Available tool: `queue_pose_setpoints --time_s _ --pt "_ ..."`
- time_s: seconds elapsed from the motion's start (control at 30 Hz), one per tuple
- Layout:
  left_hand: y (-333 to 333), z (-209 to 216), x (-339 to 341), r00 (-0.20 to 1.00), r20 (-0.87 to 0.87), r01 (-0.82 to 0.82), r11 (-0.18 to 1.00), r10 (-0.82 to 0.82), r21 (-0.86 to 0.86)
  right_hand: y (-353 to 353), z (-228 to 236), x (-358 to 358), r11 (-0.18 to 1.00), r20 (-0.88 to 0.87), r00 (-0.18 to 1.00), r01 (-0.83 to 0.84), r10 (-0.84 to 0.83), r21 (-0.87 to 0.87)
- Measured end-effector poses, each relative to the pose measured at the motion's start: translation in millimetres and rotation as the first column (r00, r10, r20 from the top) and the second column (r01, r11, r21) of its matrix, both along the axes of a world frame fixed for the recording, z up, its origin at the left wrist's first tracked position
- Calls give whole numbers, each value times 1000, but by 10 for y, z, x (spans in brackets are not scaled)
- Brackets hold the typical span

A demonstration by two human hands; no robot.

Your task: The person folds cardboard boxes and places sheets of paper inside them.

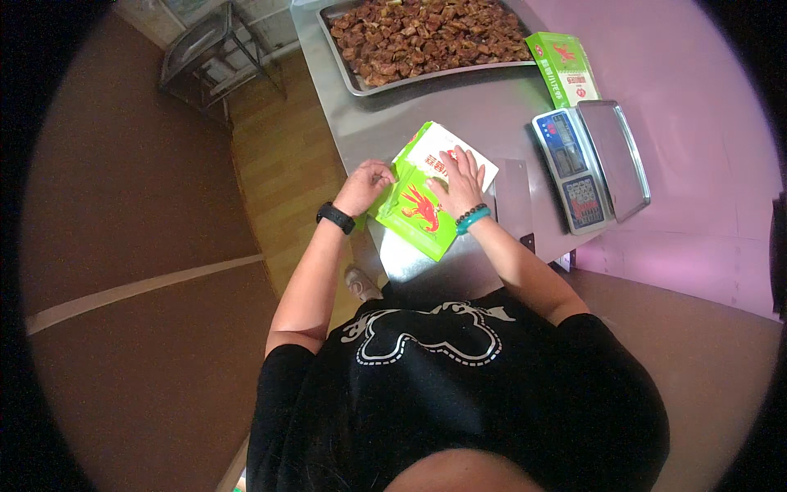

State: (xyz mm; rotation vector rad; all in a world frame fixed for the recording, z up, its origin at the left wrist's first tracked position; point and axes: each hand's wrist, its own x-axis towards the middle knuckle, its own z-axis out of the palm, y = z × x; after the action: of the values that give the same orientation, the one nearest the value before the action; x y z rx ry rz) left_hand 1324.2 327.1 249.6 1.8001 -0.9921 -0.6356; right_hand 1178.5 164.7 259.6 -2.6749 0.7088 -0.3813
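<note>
I have both bare hands at the green-and-white box, which lies slantwise on the metal table, close to the near edge. Red crayfish print on its green face.

Left hand: at the box's left edge, fingers curled, tips close together by a green flap. Can't tell from here if the flap is actually pinched. Black wristband on that wrist.

Right hand: palm down on the box, fingers spread apart, clamped on nothing; it rests across the white part and the edge of the green. Turquoise bracelet plus a dark beaded one on that wrist.

Far end of table: metal tray full of browned chunks. Right of the tray's near corner, a second green-and-white box. Just beside that, on the right side of the table: scale with blue panel, flat metal pan to its right.

Off the table: metal-framed stool at upper left, on wood-look floor. Pink wall on the right.
</note>
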Motion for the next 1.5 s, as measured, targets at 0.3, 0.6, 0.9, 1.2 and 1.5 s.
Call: queue_pose_setpoints --time_s 0.3,0.6,0.9,1.2,1.5 --pt "-305 68 -98 997 31 -82 960 76 267 50 213 570 969 -143 975 194 -173 152" --pt "27 187 -243 930 -290 -223 974 226 44 18 339 478 39 249 894 -253 -373 967" --pt "539 496 -97 707 -604 -652 671 368 -353 -324 729 31 242 56 876 71 -480 968" --pt "944 554 116 635 -750 -535 806 185 -255 -441 229 -742 682 -101 897 -249 430 688" --pt "590 292 14 604 -788 -355 926 122 -129 -1617 862 -835 224 414 608 -366 -678 903"
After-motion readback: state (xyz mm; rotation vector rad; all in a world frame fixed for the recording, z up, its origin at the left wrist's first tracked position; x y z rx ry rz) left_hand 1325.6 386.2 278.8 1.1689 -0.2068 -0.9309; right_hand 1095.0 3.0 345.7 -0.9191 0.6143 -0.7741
